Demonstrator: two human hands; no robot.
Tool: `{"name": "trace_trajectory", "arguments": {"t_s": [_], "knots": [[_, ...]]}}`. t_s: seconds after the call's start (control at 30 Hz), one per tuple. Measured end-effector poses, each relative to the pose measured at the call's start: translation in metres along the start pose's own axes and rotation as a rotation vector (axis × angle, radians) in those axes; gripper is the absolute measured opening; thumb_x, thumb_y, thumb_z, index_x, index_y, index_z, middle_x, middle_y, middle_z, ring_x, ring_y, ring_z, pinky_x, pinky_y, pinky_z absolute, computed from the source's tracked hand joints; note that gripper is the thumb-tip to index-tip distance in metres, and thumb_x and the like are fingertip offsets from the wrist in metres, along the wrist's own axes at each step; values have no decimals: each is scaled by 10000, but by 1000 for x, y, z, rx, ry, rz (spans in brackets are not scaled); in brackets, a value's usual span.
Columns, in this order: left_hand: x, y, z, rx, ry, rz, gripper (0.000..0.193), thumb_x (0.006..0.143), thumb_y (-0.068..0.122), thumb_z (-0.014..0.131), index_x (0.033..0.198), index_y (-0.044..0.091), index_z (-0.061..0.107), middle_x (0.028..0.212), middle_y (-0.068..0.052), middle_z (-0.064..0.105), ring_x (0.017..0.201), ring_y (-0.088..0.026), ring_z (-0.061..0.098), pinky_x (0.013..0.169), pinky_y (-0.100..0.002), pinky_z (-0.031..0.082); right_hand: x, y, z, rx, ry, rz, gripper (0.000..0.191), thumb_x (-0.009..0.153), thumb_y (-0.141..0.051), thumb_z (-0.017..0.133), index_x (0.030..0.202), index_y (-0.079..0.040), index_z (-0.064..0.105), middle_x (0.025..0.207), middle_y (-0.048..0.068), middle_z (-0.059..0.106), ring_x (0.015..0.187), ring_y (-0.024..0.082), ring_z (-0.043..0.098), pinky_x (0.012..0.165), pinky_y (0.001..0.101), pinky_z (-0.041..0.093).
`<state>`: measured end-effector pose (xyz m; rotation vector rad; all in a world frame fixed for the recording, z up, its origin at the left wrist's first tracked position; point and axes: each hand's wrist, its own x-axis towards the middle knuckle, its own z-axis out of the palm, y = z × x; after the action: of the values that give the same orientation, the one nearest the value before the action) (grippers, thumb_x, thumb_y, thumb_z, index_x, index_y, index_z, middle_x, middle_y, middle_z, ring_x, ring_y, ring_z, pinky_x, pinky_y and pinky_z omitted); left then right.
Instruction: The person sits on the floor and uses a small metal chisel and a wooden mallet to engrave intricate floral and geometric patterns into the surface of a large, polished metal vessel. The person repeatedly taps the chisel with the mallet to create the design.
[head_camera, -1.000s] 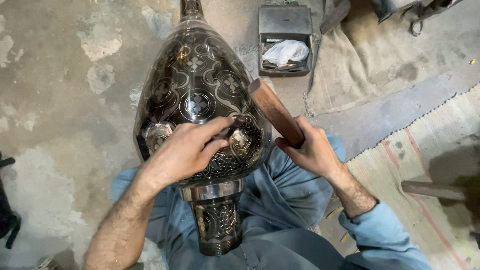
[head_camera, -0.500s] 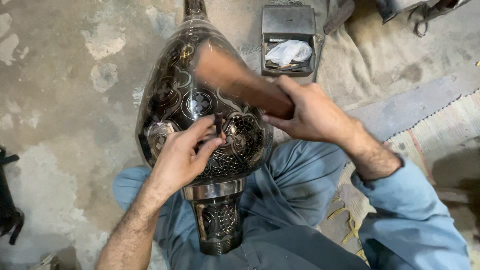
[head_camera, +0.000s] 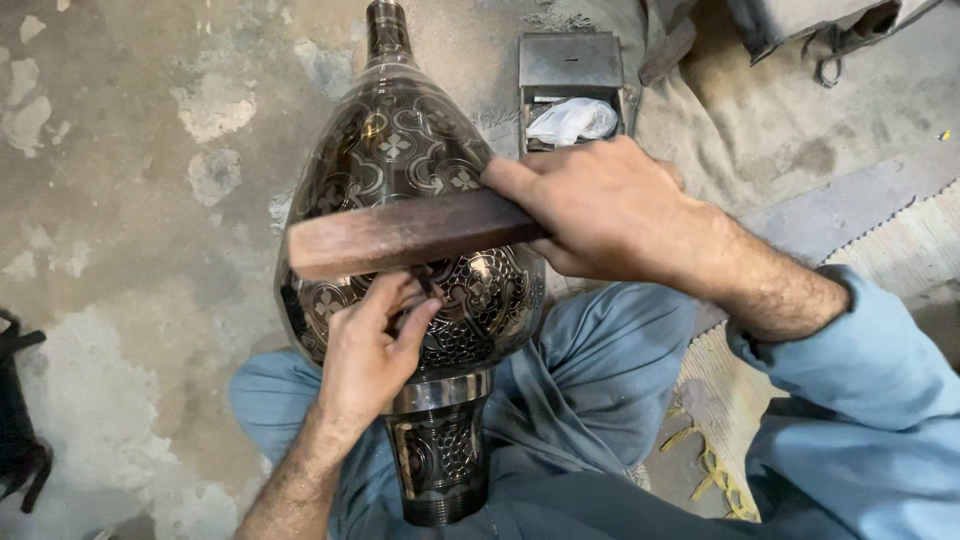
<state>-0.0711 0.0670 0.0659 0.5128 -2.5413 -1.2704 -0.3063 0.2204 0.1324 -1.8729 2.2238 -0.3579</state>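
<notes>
A large engraved metal vase (head_camera: 400, 170) is lying along the middle of the frame, its narrow neck pointing to the top edge and its foot toward the bottom, resting on the person's lap in blue-grey clothing. The right hand (head_camera: 610, 205) is reaching in from the right side and gripping a flat wooden bar (head_camera: 400, 235), which is lying crosswise over the vase's belly. Just below the bar, the left hand (head_camera: 372, 345) is pinching a thin dark tool (head_camera: 424, 282) against the patterned surface. At the top centre, a small open metal box (head_camera: 570, 70) is holding a crumpled white cloth (head_camera: 572, 120). Rough concrete floor (head_camera: 130, 200) is filling the left side.
</notes>
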Motion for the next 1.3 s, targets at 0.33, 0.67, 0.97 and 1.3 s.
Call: {"name": "trace_trajectory", "arguments": {"t_s": [0.33,0.67,0.97,1.3], "knots": [[-18,1,21,-241,136,-124,300,965,-8,689,1231,-43,555,1110,-134,778,1045,-158,760,880,-273,626,11,8,23,-77,-265,132,466,842,-222,740,1230,-72,530,823,167,719,697,388,727,602,501,583],[-24,-6,27,-228,179,-84,251,983,-27,681,1218,-44,593,1107,-135,775,1030,-149,758,910,-282,638,17,-10,-9,-19,-122,-70,350,922,-239,691,1181,-89,508,854,135,680,710,366,719,578,505,551],[2,-5,8,-73,-64,-121,412,930,92,711,1308,-8,581,1122,-173,776,1054,-238,780,784,-308,656,5,0,8,192,68,17,451,812,-210,779,1153,-56,529,825,152,691,733,413,701,606,516,537],[44,5,-8,64,-485,88,350,952,171,703,1269,42,628,1064,-174,776,929,-286,789,796,-394,631,-67,21,88,322,332,235,410,754,-93,831,1119,-74,643,828,161,720,770,362,706,639,423,528]]}}
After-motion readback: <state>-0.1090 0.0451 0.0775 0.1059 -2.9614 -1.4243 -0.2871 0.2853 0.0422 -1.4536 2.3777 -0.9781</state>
